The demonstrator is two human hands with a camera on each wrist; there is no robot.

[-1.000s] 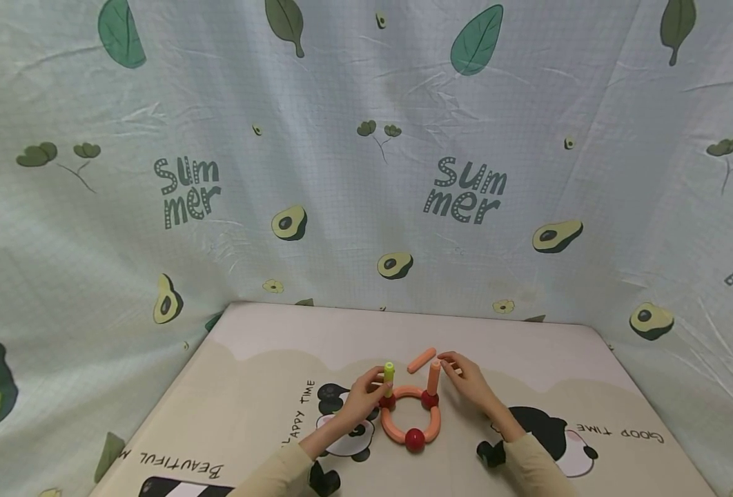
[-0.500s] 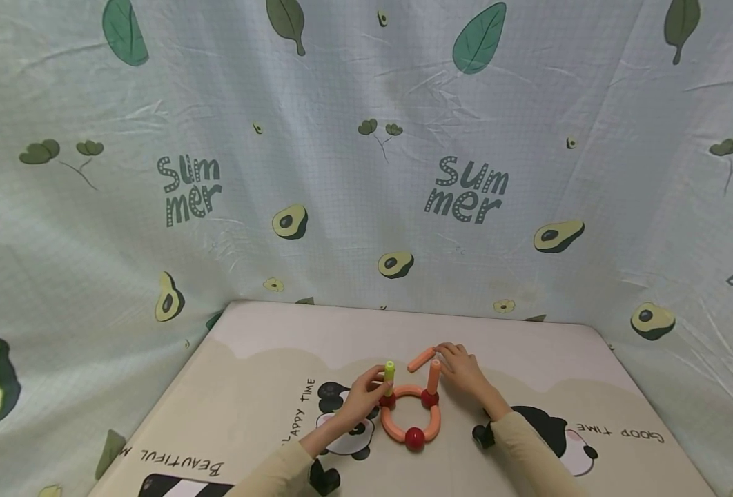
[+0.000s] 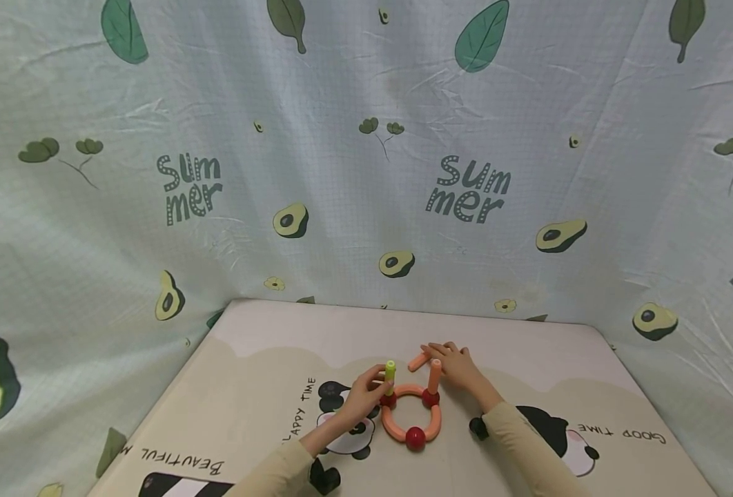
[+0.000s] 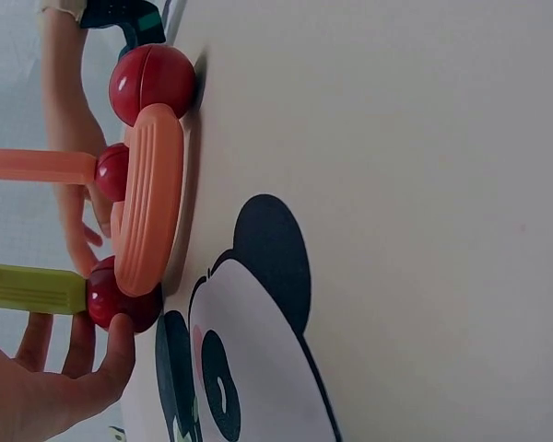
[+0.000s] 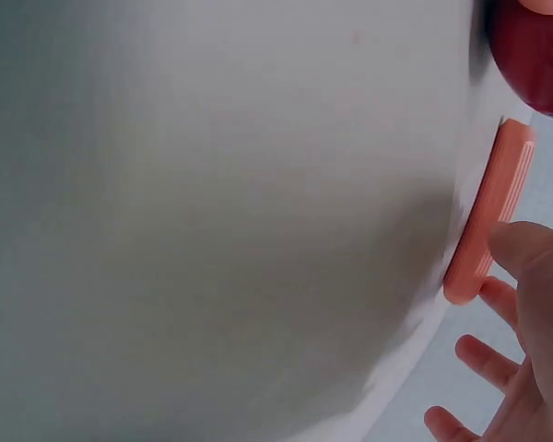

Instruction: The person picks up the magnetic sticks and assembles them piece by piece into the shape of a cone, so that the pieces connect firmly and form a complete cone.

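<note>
In the head view, my left hand (image 3: 363,395) grips the upright yellow-green stick (image 3: 391,373). The left wrist view shows its thumb against the red ball (image 4: 115,296) at that stick's base. Curved orange pieces (image 3: 394,432) and red balls form a ring lying on the table. An orange stick (image 3: 435,377) rises from the ring's far right ball (image 3: 431,397). My right hand (image 3: 460,367) reaches past it to a loose orange stick (image 5: 493,207) lying on the table. Its thumb overlaps this stick in the right wrist view, index fingertip at the stick's end, other fingers spread.
A red ball (image 3: 415,438) sits at the ring's near side. The pale table (image 3: 267,345) carries printed pandas and lettering. A hanging sheet (image 3: 341,172) with avocado and leaf prints stands behind the table's far edge.
My right hand has moved left and away from beside the upright orange stick, and its fingers are now over the far end of the loose orange stick. My left hand keeps its place.
</note>
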